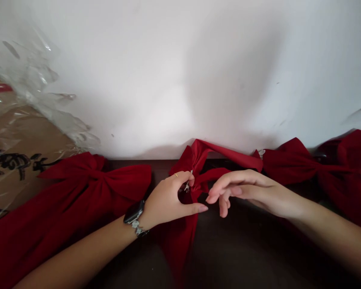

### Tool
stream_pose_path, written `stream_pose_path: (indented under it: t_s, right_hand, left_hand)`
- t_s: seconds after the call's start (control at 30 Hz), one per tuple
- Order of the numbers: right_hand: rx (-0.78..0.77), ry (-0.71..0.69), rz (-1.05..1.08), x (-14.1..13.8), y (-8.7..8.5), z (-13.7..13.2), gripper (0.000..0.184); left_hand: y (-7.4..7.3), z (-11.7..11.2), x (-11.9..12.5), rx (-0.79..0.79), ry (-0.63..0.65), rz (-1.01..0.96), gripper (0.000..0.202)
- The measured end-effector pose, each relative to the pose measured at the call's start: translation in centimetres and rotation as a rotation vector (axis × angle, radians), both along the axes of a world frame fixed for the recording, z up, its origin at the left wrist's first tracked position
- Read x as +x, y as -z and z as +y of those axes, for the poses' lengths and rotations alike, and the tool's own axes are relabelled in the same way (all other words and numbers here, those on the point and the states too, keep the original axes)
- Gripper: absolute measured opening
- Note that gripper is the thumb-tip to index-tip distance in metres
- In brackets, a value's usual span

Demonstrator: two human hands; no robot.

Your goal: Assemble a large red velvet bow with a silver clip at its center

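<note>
A red fabric bow (200, 154) with a hanging tail lies in the middle, against the base of the white wall. A small silver metal clip (187, 187) shows at its knot. My left hand (168, 196), wearing a watch and bracelet, is at the bow's left side. Its curled index finger is close to or touching the clip, while the thumb is stretched apart below; the other fingers are mostly hidden. Just right of the knot, my right hand (243, 190) hovers with loosely bent, spread fingers and nothing visible in it. A red loop of the bow passes behind this hand.
Another large red bow (99, 176) with long tails lies on the left. More red bows (291, 160) lie along the wall on the right. A cardboard box (27, 136) under clear plastic wrap (45, 80) stands at far left. The surface (228, 249) beneath is dark.
</note>
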State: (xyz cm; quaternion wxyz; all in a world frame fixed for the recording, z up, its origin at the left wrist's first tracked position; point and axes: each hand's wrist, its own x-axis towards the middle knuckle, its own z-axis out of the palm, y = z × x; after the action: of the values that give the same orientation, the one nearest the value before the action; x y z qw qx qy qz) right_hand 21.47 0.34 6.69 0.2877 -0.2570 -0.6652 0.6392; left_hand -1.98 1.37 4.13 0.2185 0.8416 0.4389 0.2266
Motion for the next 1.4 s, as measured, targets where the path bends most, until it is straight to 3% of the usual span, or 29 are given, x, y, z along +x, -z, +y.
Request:
stream_pose_path:
  t_s: [0.1, 0.2, 0.3, 0.37, 0.47, 0.6, 0.7, 0.8, 0.93, 1.17, 1.3, 1.4]
  right_hand:
    - [0.027, -0.015, -0.042, 0.4, -1.8, -1.8, 0.026]
    - [0.077, -0.04, -0.075, 0.5, -3.4, -3.8, 0.03]
    - [0.165, -0.108, -0.106, 0.2, -4.0, -5.3, 0.041]
    - [0.239, -0.064, -0.127, -0.1, -3.6, -5.4, 0.047]
    - [0.32, 0.112, -0.12, -0.4, -1.9, -4.0, 0.036]
    - [0.194, 0.234, -0.104, -0.3, 0.8, -0.7, 0.018]
    - [0.12, 0.291, -0.094, -0.2, 2.5, 1.2, 0.018]
    - [0.113, 0.335, -0.105, -0.2, 3.5, 2.0, 0.02]
    - [0.141, 0.282, -0.14, -0.2, 3.8, 2.0, 0.021]
    - [0.512, 0.41, -0.409, 0.8, 3.2, 1.7, 0.012]
    - [0.51, 0.494, -0.369, 0.9, 2.5, 1.5, 0.015]
    - [0.519, 0.464, -0.345, 0.3, 2.5, 1.3, 0.012]
  left_hand:
    - [-1.5, -0.8, 0.0, 0.058, 0.014, 0.036, 0.032]
    - [-2.4, -1.6, 0.5, 0.095, 0.171, 0.06, 0.029]
    - [-2.0, -1.6, 1.3, 0.179, 0.449, 0.121, 0.037]
    - [-0.8, -1.1, 1.7, 0.19, 0.518, 0.157, 0.038]
    - [1.5, 0.0, 1.9, 0.22, 0.414, 0.13, 0.032]
    - [4.1, 0.8, 0.8, 0.358, 0.205, 0.144, 0.028]
    - [5.2, 1.1, -0.2, 0.577, 0.252, 0.268, 0.013]
    - [5.6, 1.2, -0.6, 0.71, 0.271, 0.344, 0.014]
    - [5.7, 1.6, -0.4, 0.739, 0.22, 0.363, 0.016]
    - [6.3, 1.9, -0.4, 0.758, 0.206, 0.378, 0.018]
    - [6.5, 1.5, -0.3, 0.824, 0.184, 0.218, 0.02]
    - [6.4, 1.3, -0.2, 0.89, 0.226, 0.151, 0.018]
